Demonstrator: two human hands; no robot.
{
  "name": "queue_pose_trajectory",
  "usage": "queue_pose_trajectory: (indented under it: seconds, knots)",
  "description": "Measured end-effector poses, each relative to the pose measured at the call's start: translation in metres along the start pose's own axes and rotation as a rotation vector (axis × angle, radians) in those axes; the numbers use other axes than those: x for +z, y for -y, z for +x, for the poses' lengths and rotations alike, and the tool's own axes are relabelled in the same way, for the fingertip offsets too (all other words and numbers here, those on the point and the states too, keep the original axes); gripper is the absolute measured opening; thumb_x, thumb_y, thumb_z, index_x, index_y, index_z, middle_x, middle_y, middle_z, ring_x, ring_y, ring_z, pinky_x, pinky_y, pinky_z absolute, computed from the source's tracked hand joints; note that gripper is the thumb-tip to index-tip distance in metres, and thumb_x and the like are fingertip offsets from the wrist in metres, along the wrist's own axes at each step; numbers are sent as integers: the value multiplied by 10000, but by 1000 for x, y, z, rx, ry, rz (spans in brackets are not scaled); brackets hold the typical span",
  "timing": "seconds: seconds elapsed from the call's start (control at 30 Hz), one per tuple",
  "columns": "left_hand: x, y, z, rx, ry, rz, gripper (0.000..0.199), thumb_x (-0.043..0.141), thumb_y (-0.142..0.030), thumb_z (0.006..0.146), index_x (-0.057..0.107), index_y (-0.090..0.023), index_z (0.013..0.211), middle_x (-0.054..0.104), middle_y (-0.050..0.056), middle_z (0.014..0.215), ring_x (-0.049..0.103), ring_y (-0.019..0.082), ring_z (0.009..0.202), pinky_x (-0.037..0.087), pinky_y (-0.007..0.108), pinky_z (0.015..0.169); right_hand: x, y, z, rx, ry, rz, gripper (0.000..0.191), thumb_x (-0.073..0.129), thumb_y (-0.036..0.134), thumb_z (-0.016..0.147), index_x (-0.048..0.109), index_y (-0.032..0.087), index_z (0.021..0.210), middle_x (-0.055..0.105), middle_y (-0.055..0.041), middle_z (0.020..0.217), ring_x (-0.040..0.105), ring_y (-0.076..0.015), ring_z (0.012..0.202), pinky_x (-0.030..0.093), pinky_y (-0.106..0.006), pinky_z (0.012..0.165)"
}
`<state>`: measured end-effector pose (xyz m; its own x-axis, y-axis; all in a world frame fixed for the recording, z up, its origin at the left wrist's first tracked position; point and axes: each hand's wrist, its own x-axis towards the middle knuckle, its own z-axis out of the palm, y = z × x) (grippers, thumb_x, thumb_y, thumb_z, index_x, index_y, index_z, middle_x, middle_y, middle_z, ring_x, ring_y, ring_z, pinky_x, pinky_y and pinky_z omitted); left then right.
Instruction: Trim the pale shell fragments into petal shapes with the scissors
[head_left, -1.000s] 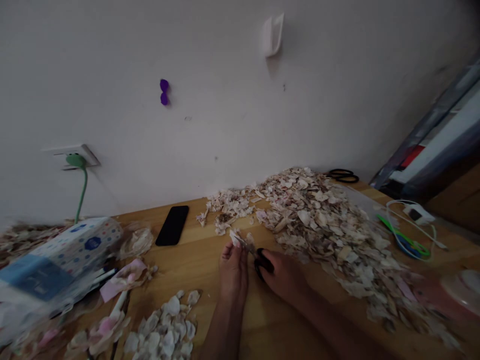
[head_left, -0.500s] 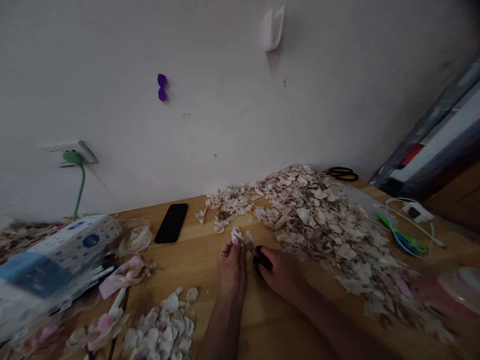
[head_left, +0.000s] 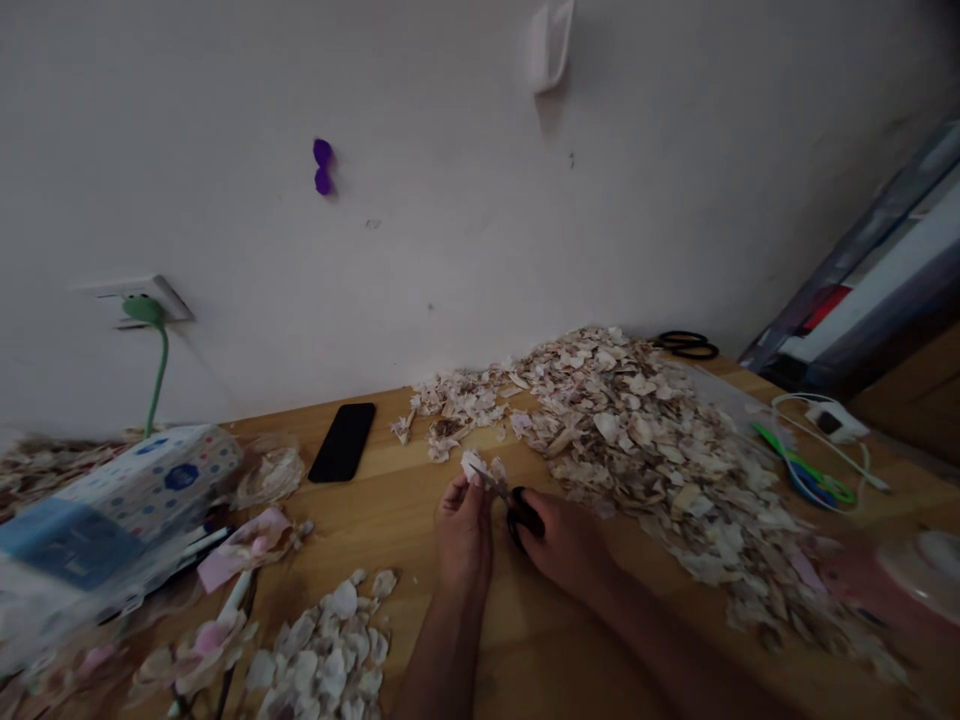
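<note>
Between the thumb and fingers of my left hand (head_left: 463,530) is a small whitish-pink petal-like piece (head_left: 472,464), pinched near its lower edge. My right hand (head_left: 564,535) is wrapped round the black handles of a pair of scissors (head_left: 526,520). The scissors' blades point up and left and lie across the piece; whether they touch it I cannot tell. Beyond both hands, to the right, spreads a large heap of dried, pale, petal-like pieces (head_left: 637,430). A smaller pile of rounder whitish pieces (head_left: 330,650) lies left of my left forearm.
A black phone (head_left: 342,442) lies on the wooden table (head_left: 405,480). At left are a tissue pack (head_left: 127,500) and artificial-looking flowers (head_left: 206,650). On the right sit a white cable with a plug (head_left: 832,420), green-handled scissors (head_left: 814,470) and a pink container (head_left: 885,580). More black handles (head_left: 686,345) rest by the wall.
The scissors' blades now show more clearly across the piece in my left hand. Both hands stay in nearly the same place; the view has tilted slightly.
</note>
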<state>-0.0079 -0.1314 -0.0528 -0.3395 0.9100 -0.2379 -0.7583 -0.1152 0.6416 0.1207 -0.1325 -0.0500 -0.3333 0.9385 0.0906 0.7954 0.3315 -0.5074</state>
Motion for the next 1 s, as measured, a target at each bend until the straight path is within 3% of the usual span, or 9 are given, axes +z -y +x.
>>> queue_pose_trajectory:
  seconds: [0.57, 1.0]
  knots:
    - [-7, -1, 6, 18, 88, 135, 209, 767, -265, 657, 689, -155, 817, 712, 39, 817, 655, 136, 760, 479, 248, 768, 0, -1, 0, -6, -16, -4, 142, 491, 323, 838, 581, 232, 898, 678, -25, 835, 616, -189, 774, 356, -262, 642]
    - [-15, -11, 9, 67, 164, 383, 232, 741, -325, 687, 698, -146, 830, 700, 56, 812, 627, 136, 727, 466, 242, 734, 2, -4, 0, 8, -12, -10, 149, 506, 326, 826, 587, 232, 909, 679, -25, 833, 617, -191, 769, 353, -262, 636]
